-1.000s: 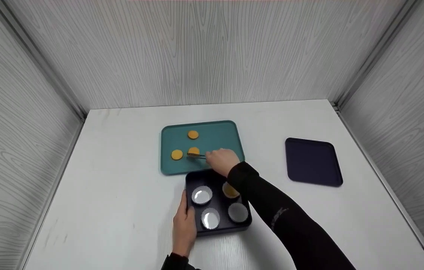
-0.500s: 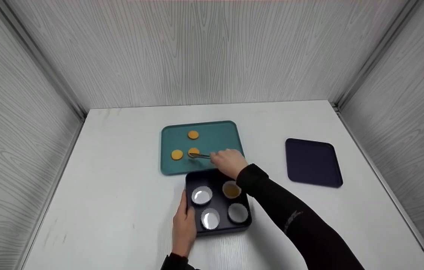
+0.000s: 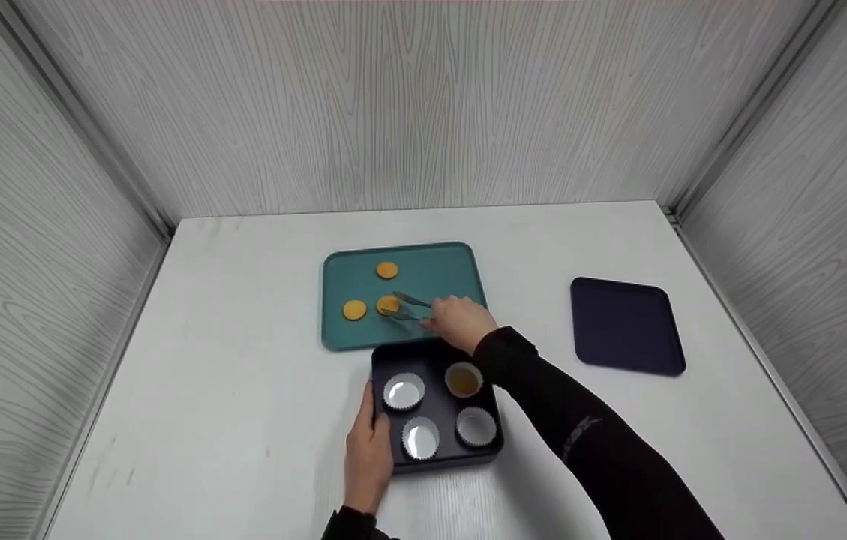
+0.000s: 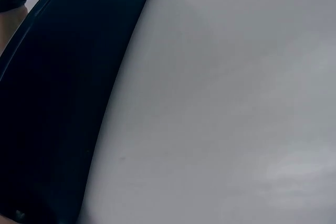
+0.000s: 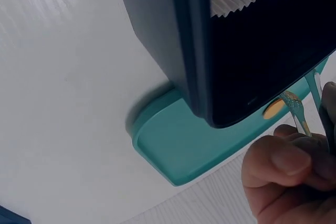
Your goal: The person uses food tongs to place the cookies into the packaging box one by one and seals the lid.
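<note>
My left hand (image 3: 369,457) grips the left wall of a dark navy box (image 3: 434,412), fingers along its outer side. Several white fluted paper cups (image 3: 403,391) stand inside; the far right paper cup (image 3: 464,380) holds something yellow-orange. My right hand (image 3: 462,322) holds small metal tongs (image 3: 412,301) over a teal tray (image 3: 431,266). Their arms are spread around a yellow-orange round disc (image 3: 387,305), cookie-like in look. Another disc (image 3: 354,310) lies to its left and a third disc (image 3: 387,270) behind. In the right wrist view the tongs (image 5: 296,109) reach past the box's edge.
A square dark tray (image 3: 627,326) lies on the white table (image 3: 228,352) at the right. Grey wood-grain panels (image 3: 423,97) enclose the table at the back and both sides. The box's far edge overlaps the teal tray's near edge in the head view.
The tongs have opened, their arms spreading apart over the middle disc. My right hand has shifted slightly to the right. The left hand and the box stay in place.
</note>
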The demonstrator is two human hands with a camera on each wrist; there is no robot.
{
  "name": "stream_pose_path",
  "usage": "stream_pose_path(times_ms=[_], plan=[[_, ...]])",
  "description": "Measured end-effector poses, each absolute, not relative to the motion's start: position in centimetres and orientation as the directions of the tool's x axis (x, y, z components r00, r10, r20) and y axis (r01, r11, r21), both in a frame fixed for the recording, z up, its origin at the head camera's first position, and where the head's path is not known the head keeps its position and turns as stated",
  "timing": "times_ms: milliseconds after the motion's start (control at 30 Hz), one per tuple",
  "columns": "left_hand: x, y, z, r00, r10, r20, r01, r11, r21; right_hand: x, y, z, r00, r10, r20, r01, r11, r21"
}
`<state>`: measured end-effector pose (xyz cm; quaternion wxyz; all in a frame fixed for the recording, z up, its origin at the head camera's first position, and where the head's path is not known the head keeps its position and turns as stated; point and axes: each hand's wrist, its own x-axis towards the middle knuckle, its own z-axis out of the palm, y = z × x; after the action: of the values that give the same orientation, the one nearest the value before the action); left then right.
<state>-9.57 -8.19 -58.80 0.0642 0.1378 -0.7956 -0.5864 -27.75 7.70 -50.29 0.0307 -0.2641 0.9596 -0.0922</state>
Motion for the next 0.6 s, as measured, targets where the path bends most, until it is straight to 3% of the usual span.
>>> stream_pose_path(times_ms=[600], plan=[[-9.5,-8.2,-58.8,-0.958,-0.282,-0.047,-0.12,0.248,0.961,-28.7,6.1,-49.6,-0.881,-0.455,-0.127,-0.411,0.871,-0.271]])
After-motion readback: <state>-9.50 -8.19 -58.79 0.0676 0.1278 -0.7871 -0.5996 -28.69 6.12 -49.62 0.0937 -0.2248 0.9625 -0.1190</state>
